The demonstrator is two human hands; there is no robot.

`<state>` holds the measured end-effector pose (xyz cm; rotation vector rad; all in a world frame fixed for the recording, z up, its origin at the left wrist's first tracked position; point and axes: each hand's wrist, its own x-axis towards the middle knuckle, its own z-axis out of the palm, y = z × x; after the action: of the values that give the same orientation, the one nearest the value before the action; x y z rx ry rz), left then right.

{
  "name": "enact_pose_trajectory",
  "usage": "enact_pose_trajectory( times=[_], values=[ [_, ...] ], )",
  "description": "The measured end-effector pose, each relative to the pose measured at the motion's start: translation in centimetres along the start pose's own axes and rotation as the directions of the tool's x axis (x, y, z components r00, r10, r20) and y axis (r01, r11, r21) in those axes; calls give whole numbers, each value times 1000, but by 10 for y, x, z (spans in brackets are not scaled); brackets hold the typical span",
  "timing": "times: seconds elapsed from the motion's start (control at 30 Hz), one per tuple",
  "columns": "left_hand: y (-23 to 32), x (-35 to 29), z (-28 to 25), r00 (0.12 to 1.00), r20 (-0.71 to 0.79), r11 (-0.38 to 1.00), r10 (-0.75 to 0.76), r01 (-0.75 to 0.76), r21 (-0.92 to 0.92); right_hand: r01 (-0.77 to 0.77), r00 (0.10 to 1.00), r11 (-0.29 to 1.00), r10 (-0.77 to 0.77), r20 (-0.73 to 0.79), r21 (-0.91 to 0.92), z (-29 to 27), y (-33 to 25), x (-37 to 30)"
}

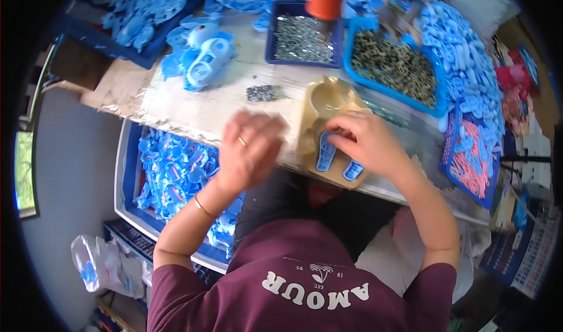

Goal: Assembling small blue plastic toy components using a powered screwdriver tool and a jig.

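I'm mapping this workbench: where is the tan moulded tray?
In the head view, the tan moulded tray sits right of centre at the near edge of the bench, partly beneath the right hand.

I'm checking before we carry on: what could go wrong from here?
The blurred left hand might scatter the small loose pile of silver metal pieces just beyond it.

Scattered pieces could drop off the whitish tabletop into the open white-rimmed bin of blue plastic parts.

The right hand, at an elongated blue plastic part on the glossy tan plastic tray, might nudge that part askew.
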<state>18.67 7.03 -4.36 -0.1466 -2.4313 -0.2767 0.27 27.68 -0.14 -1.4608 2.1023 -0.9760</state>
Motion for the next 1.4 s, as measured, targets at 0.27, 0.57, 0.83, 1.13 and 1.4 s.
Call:
enact_pose_trajectory(
  times=[0.27, 0.57, 0.83, 1.13, 1.4],
  values=[
    [-147, -19, -9, 877, -183, 806, -444, 480, 347, -6, 999, 999, 4, -42, -47, 4, -28, 6],
    [-21, -7, -8, 761, 63, 370, -646, 384, -846, -18, 987, 916, 81, -142, 401, 28, -42, 16],
    [44, 19, -10, 921, 192, 543, -338, 357, -760, -26, 976, 1000, 26, -214, 2, -17, -55, -12],
    [34, 33, 3, 944, 51, 773, -326, 297, -561, 26, 999, 882, -35, -9, -470, -9, -20, -37],
    [37, 47, 14, 974, 198, 881, -110, 188, -433, -92, 991, 894, 39, -129, -438, -26, -12, -66]
  ],
)
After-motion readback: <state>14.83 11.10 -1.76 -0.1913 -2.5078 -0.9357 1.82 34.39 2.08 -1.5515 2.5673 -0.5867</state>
